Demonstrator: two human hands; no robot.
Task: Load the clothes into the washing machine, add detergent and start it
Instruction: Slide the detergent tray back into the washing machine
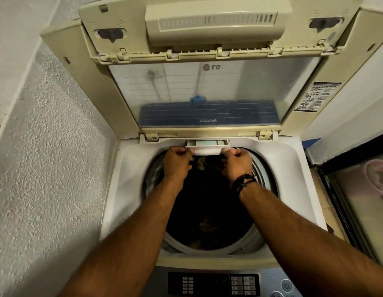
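Observation:
A top-loading washing machine [293,168] stands before me with its folding lid [207,88] raised upright. Dark clothes [207,194] lie in the drum, hard to make out in the shadow. At the back rim of the opening a small white detergent drawer [207,145] sticks out a little. My left hand [177,161] grips the drawer's left end and my right hand [236,162] grips its right end; a dark band circles the right wrist. The control panel [214,284] with buttons sits at the bottom edge.
A rough plaster wall [46,146] runs close along the machine's left side. To the right stands a dark-framed glass panel [362,200] with a pink round object behind it. A white wall [357,99] rises at the right behind the lid.

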